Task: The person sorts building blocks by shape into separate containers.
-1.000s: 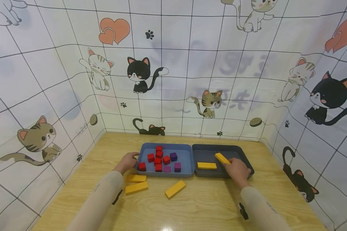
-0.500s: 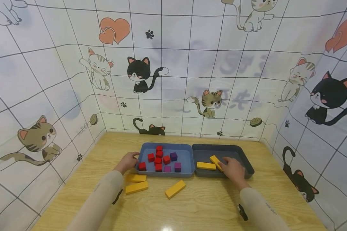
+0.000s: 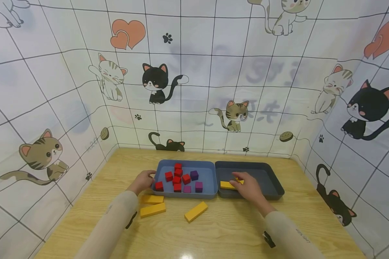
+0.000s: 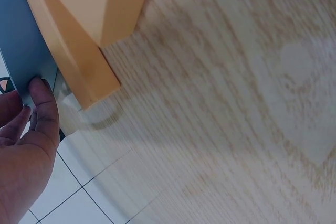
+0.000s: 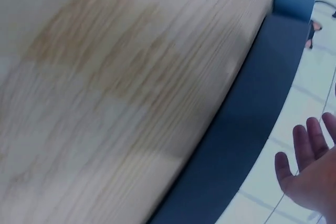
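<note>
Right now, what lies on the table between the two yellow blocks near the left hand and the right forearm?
In the head view, one yellow block lies alone, angled, between the stacked pair and the right forearm; otherwise bare table.
</note>
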`<control>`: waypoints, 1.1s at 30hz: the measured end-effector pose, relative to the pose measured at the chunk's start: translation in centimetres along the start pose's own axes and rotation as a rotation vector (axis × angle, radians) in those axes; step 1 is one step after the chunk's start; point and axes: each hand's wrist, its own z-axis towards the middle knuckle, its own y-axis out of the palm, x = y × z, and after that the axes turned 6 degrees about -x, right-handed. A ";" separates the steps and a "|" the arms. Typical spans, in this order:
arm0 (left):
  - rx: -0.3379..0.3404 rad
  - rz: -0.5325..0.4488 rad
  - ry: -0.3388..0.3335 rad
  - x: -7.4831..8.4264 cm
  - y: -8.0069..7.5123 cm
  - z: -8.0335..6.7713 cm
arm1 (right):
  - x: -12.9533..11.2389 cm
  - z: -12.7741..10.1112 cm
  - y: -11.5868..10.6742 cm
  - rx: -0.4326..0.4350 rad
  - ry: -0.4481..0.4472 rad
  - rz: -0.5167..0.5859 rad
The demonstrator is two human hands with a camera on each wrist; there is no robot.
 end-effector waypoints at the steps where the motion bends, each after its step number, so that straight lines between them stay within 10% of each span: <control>1: 0.000 0.000 -0.001 0.0 0.0 0.0 | -0.3 -0.1 0.2 -0.007 -0.020 0.008; 15: -0.007 -0.007 -0.002 0.2 -0.3 -0.2 | -4.8 -2.1 4.4 -0.277 -0.319 0.113; 33: -0.021 -0.009 -0.011 0.2 -0.4 -0.3 | -5.4 -3.1 7.9 -0.393 -0.366 -0.049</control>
